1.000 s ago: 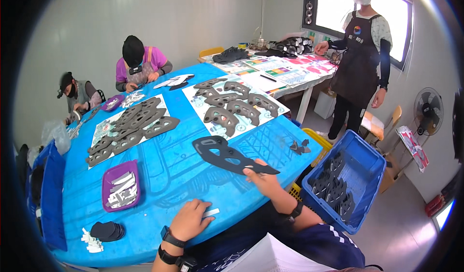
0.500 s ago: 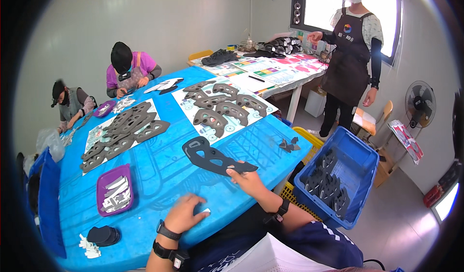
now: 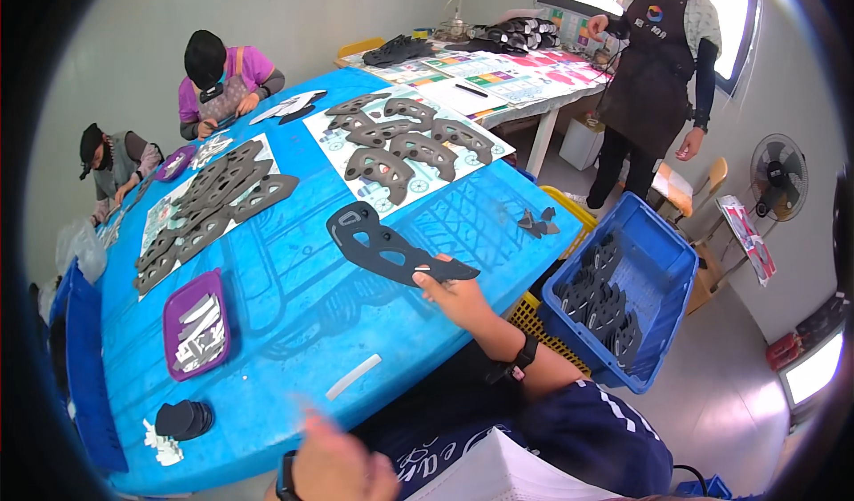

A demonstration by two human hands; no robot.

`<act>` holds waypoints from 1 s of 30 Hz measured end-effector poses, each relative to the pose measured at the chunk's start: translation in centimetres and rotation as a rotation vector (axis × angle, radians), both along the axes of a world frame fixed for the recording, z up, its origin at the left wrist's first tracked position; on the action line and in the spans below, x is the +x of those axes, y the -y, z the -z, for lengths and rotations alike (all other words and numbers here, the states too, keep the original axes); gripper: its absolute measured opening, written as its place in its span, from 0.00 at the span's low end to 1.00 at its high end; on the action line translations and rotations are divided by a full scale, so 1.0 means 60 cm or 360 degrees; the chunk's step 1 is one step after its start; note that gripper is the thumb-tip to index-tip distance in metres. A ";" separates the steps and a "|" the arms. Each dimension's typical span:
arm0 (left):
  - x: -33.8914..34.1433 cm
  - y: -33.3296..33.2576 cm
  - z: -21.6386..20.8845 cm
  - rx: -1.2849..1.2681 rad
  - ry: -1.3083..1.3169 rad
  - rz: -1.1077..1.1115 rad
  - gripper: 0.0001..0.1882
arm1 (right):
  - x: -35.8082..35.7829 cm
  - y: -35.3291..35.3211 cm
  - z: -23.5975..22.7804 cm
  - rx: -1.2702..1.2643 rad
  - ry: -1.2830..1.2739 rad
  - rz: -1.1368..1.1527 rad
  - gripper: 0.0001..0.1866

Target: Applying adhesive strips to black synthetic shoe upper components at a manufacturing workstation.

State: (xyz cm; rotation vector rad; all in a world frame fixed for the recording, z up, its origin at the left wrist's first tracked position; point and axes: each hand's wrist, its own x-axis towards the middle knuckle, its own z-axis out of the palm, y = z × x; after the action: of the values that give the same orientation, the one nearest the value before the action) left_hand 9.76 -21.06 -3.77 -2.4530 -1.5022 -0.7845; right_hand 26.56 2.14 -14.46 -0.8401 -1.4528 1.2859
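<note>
My right hand [image 3: 455,294] grips a black, curved foam-like piece [image 3: 418,264] by its narrow right end. The piece has several cutouts, and its wide end points to the far left, over the blue tabletop. A white strip [image 3: 353,376] lies near the table's front edge, between my two hands. My left hand [image 3: 340,464] is at the lower edge of the view, off the table's edge. Motion smears its fingers, so their hold does not show.
Grey curved pieces lie on two printed sheets [image 3: 325,154] across the blue table [image 3: 311,234]. A purple tray [image 3: 169,323] holds strips; dark pads [image 3: 184,420] lie nearby. A blue crate [image 3: 654,234] of black pieces stands right. Two people sit at far left; another [image 3: 654,74] stands far right.
My left hand has drawn back from the table toward the lower edge, leaving the white strip in plain sight. My right hand keeps hold of the black piece. The whole view has shifted slightly.
</note>
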 end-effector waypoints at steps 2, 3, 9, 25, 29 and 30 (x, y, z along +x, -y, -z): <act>-0.007 -0.025 -0.030 0.0368 0.0530 -0.0659 0.48 | -0.004 0.001 0.009 -0.0003 -0.0014 -0.0011 0.09; -0.011 -0.033 -0.059 0.0583 -0.0012 -0.0996 0.36 | -0.005 0.002 0.012 -0.0015 -0.0038 -0.0024 0.09; -0.050 -0.052 -0.029 0.0844 0.0107 -0.0881 0.53 | -0.005 0.009 0.004 0.0038 0.0072 -0.0022 0.10; -0.069 -0.089 0.032 0.1141 0.2035 0.0260 0.39 | 0.031 0.043 -0.039 0.0350 -0.0394 0.0503 0.09; -0.163 -0.062 0.102 0.0303 0.2096 -0.0034 0.23 | 0.040 0.014 -0.040 0.0152 -0.0311 0.0434 0.09; -0.195 -0.059 0.131 -0.0089 0.1948 -0.0084 0.22 | 0.035 0.014 -0.046 -0.0073 -0.0122 0.0192 0.09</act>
State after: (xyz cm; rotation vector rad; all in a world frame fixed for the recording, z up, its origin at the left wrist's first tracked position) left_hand -1.94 -17.55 -11.61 -1.9014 -1.8043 -2.5004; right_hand 28.63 1.31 -11.71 -0.8858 -1.2968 1.2510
